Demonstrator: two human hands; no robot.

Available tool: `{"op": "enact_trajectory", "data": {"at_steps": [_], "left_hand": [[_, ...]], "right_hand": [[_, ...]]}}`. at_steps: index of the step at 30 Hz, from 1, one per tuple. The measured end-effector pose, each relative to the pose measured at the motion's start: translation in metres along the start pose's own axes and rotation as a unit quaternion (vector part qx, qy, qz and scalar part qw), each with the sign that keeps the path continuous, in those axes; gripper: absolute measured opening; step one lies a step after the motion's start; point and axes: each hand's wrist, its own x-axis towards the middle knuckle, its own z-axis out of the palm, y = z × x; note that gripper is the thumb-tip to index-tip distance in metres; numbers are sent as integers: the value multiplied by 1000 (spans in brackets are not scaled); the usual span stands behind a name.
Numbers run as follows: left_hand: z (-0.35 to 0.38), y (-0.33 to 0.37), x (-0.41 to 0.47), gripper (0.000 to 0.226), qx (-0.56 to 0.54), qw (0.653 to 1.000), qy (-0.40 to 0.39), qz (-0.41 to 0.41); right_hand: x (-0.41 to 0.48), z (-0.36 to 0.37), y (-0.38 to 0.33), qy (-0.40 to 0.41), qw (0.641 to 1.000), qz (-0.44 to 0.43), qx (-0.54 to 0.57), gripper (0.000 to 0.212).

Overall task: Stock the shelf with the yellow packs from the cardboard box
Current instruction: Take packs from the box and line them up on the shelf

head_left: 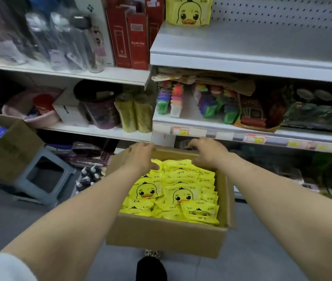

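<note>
An open cardboard box (167, 238) sits on the floor before the shelving, filled with several yellow packs (173, 191) printed with a duck face. My left hand (141, 157) and my right hand (208, 152) both reach to the box's far rim, fingers curled over that edge; the fingertips are hidden behind it. My left thumb lies over the packs. Neither hand holds a pack. One yellow duck pack (188, 10) stands at the left end of the white upper shelf (252, 43).
Left of the upper shelf stand red cartons (132, 37) and clear bottles (63, 41). The shelf below holds colourful goods (211, 100). A second cardboard box (8, 151) rests on a grey stool (45, 177) at left. My shoe (150, 266) is under the box's near edge.
</note>
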Motion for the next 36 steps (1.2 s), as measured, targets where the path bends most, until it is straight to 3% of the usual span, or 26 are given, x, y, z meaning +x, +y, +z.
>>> {"op": "enact_trajectory", "data": {"at_steps": [7,13,25,31,36], "left_hand": [[78,-52,32,69,-17,991,-113,-70],[124,-82,65,64,-16,984,-157,-86],[156,-101,88,51,18,980,-192,-54],[167,-99,84,51,31,976,-208,-59],[155,-104,77,39,-85,947,-270,-149]], "right_hand": [[47,87,13,-142,989,32,38,54],[78,155,21,-227,970,57,68,47],[98,194,22,-241,964,96,51,48],[89,208,11,-262,959,101,-25,40],[64,199,23,-250,953,127,115,32]]}}
